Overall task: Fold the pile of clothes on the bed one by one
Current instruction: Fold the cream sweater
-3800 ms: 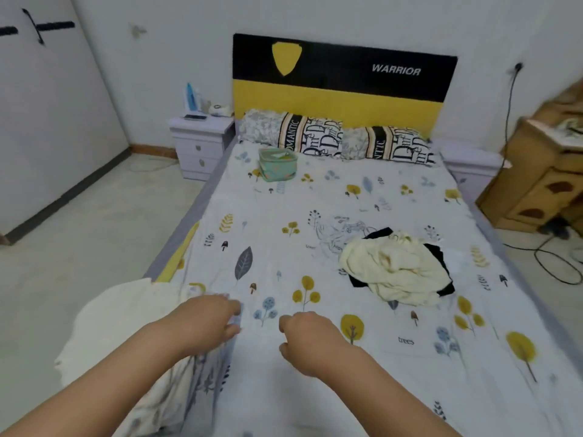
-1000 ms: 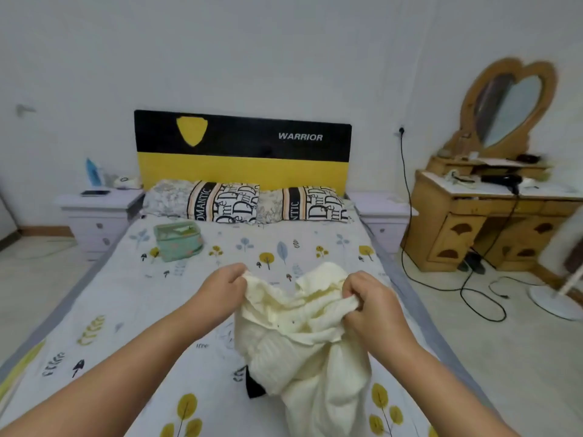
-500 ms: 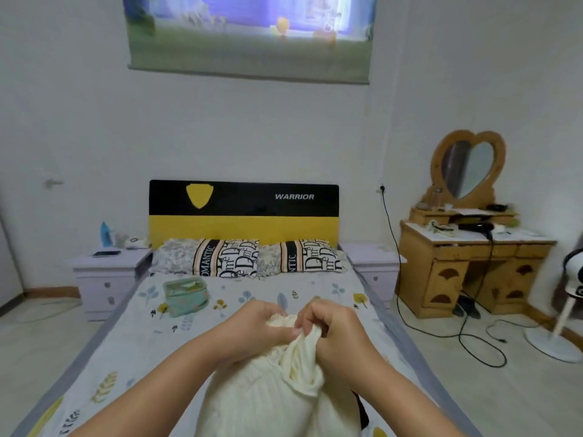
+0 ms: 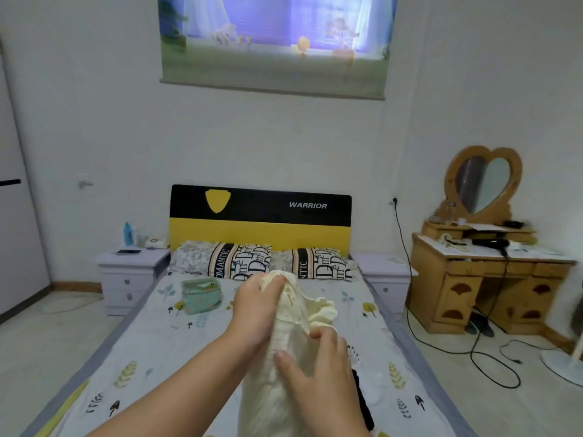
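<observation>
Above the patterned bed [image 4: 151, 351], both hands hold a cream garment [image 4: 284, 383].

cream ribbed knit garment [image 4: 290, 339], glossy wooden dresser [image 4: 492, 285]

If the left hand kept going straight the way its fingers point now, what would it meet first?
The left hand grips the top of the cream garment, fingers aimed toward the headboard. Straight on, it would probably reach the lettered pillows first, though depth is unclear from this single view.
</observation>
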Tool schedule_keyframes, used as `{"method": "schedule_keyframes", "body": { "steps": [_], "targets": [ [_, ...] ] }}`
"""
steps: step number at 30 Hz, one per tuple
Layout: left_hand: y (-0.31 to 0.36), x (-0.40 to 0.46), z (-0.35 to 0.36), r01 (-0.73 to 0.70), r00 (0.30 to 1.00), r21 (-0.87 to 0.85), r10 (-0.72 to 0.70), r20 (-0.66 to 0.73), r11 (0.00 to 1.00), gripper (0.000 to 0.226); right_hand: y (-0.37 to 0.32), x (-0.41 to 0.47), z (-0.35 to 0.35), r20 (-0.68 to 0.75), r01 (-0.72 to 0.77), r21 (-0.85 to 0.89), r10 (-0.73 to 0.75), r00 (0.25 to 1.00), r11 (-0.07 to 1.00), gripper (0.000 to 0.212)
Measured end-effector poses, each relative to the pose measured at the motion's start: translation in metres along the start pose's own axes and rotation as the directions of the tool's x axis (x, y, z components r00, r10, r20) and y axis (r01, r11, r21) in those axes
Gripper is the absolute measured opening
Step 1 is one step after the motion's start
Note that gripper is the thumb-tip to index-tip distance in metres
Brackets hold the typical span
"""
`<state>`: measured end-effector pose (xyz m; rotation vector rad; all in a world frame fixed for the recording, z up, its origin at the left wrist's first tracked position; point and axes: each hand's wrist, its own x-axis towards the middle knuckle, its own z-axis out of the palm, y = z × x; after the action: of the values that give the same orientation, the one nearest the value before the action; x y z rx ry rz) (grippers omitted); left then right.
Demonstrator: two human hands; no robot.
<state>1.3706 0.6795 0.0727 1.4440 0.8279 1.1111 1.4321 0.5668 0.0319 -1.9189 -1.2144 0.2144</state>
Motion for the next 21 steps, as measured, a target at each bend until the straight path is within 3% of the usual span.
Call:
{"method": "schedule_keyframes", "body": {
  "steps": [2, 6, 8, 11, 16, 21],
  "targets": [
    [0.006, -0.005, 0.002, 0.026, 0.999, -0.141, -0.022, 0.028, 0.990, 0.023, -0.002, 0.004, 0.007, 0.097, -0.066, 0.142, 0.052, 0.994, 0.988, 0.053],
    [0.015, -0.007, -0.001, 0.112, 0.994, -0.314, -0.104, 0.044, 0.943, 0.018, -0.006, 0.015, 0.006, 0.020, -0.004, 0.360, -0.004, 1.000, 0.933, 0.037],
    [0.016, -0.009, -0.005, 0.145, 0.989, -0.353, -0.134, 0.055, 0.924, 0.019, -0.007, 0.016, 0.003, 0.039, -0.002, 0.378, -0.014, 0.999, 0.926, 0.042],
    [0.014, -0.015, -0.008, 0.158, 0.987, -0.356, -0.148, 0.054, 0.921, 0.016, -0.007, 0.018, 0.002, 0.064, 0.031, 0.335, -0.055, 0.996, 0.942, 0.019],
    [0.015, -0.017, -0.021, 0.182, 0.982, -0.218, -0.164, 0.096, 0.959, 0.015, 0.006, 0.020, -0.012, -0.046, 0.108, 0.238, -0.100, 0.994, 0.965, 0.017],
    [0.011, -0.001, -0.058, 0.089, 0.996, 0.141, -0.085, -0.031, 0.986, 0.011, 0.028, 0.026, -0.053, -0.112, 0.066, 0.181, -0.046, 0.993, 0.981, 0.026]
  ]
}}
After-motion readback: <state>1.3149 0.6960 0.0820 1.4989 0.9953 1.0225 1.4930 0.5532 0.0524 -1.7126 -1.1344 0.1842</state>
